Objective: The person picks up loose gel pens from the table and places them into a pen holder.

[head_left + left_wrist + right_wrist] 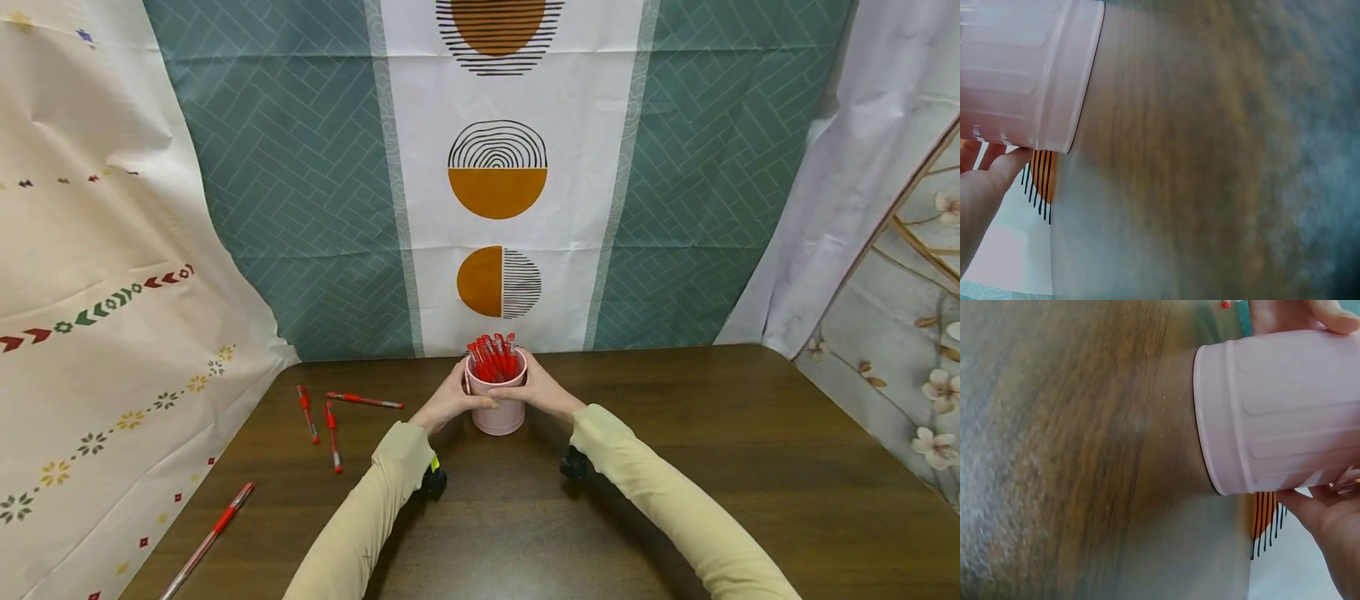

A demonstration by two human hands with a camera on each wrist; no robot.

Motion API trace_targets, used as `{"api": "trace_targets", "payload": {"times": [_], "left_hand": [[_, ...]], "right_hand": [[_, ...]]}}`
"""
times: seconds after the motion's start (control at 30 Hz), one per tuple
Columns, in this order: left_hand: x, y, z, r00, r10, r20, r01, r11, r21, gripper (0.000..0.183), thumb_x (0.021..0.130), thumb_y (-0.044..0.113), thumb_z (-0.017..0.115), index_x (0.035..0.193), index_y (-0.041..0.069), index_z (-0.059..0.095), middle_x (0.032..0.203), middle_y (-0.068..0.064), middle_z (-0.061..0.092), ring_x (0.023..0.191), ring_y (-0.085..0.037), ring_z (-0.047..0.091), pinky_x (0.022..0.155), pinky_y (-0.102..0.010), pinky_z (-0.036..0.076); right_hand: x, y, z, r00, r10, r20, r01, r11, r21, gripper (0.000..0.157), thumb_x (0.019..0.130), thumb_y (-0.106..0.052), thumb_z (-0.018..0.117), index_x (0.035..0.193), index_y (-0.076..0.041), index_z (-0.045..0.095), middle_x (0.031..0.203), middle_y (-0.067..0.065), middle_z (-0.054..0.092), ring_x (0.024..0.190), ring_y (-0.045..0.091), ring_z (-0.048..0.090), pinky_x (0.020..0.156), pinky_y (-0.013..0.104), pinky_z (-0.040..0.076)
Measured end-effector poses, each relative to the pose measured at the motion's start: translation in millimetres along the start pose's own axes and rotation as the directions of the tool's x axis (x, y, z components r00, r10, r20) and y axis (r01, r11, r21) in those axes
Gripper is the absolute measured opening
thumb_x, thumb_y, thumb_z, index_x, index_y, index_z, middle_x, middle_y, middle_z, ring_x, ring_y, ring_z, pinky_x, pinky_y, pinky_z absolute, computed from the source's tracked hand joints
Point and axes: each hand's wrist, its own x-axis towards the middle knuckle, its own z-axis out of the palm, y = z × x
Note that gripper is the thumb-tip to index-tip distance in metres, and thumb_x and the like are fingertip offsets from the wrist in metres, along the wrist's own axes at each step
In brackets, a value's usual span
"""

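A pink ribbed pen holder stands upright near the table's back edge, with several red pens in it, caps up. My left hand grips its left side near the rim, thumb across the front. From the other side my right hand holds it the same way. In the left wrist view the holder shows its base edge, with left fingers against it. The right wrist view has the holder between both hands, the right hand curled at its lower side.
Left of the holder lie a red pen, a second pen and a third pen. Another pen lies by the table's left edge. A patterned cloth hangs behind the brown table.
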Motion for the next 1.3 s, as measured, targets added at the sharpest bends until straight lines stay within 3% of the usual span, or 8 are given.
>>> {"api": "trace_targets", "payload": {"times": [0.27,0.53,0.7,0.97,1.17,1.3], "left_hand": [[-0.4,0.7,0.7,0.999,0.006,-0.033,-0.005,1.0,0.017,0.091,0.066,0.018,0.081,0.138,0.016,0.026,0.134,-0.004,0.037,0.119,-0.022,0.036,0.097,-0.044,0.03],[-0.8,1.1,1.4,0.998,0.046,-0.038,-0.045,0.998,0.034,0.09,0.067,0.026,0.08,0.138,0.014,0.026,0.134,-0.005,0.038,0.118,-0.024,0.037,0.096,-0.045,0.031],[-2.7,4.8,-3.6,1.0,0.004,-0.019,-0.002,0.998,0.065,0.09,0.067,0.023,0.08,0.139,0.016,0.026,0.134,-0.003,0.038,0.119,-0.021,0.037,0.096,-0.042,0.031],[-7.9,7.5,-26.6,0.996,-0.014,0.083,0.007,0.997,0.08,0.086,0.074,0.009,0.073,0.142,0.008,0.019,0.137,-0.016,0.031,0.122,-0.033,0.033,0.093,-0.046,0.034],[-14.0,13.7,-48.7,0.997,-0.065,0.04,0.056,0.98,0.19,0.08,0.08,0.021,0.068,0.141,0.004,0.02,0.134,-0.02,0.034,0.12,-0.036,0.035,0.092,-0.048,0.035],[-17.5,21.3,-62.6,0.993,-0.116,-0.002,0.114,0.973,0.201,0.074,0.085,0.034,0.061,0.141,0.004,0.023,0.134,-0.023,0.032,0.118,-0.036,0.037,0.093,-0.049,0.033]], "right_hand": [[7.1,22.8,2.4,0.992,0.012,-0.122,-0.02,0.998,-0.063,0.081,0.07,-0.025,0.079,0.133,-0.013,0.03,0.127,0.002,0.042,0.111,0.018,0.044,0.091,0.038,0.038],[7.7,23.6,2.3,0.989,-0.005,-0.147,-0.007,0.997,-0.082,0.078,0.068,-0.027,0.08,0.13,-0.013,0.034,0.123,0.001,0.046,0.108,0.018,0.047,0.09,0.038,0.039],[9.7,23.9,2.6,0.987,-0.006,-0.162,-0.011,0.995,-0.102,0.079,0.066,-0.03,0.081,0.13,-0.013,0.038,0.121,-0.001,0.049,0.107,0.017,0.048,0.089,0.038,0.04],[11.6,25.3,3.5,0.981,0.052,-0.188,-0.067,0.995,-0.073,0.081,0.062,-0.035,0.082,0.129,-0.016,0.04,0.122,-0.001,0.05,0.107,0.018,0.048,0.09,0.04,0.039],[11.7,25.9,3.7,0.978,0.076,-0.193,-0.088,0.995,-0.054,0.082,0.063,-0.034,0.082,0.13,-0.015,0.039,0.124,0.002,0.048,0.109,0.02,0.046,0.092,0.041,0.037],[10.8,24.4,2.7,0.977,0.081,-0.199,-0.091,0.995,-0.042,0.082,0.061,-0.036,0.083,0.128,-0.015,0.04,0.122,0.001,0.049,0.108,0.019,0.047,0.09,0.04,0.039]]}}
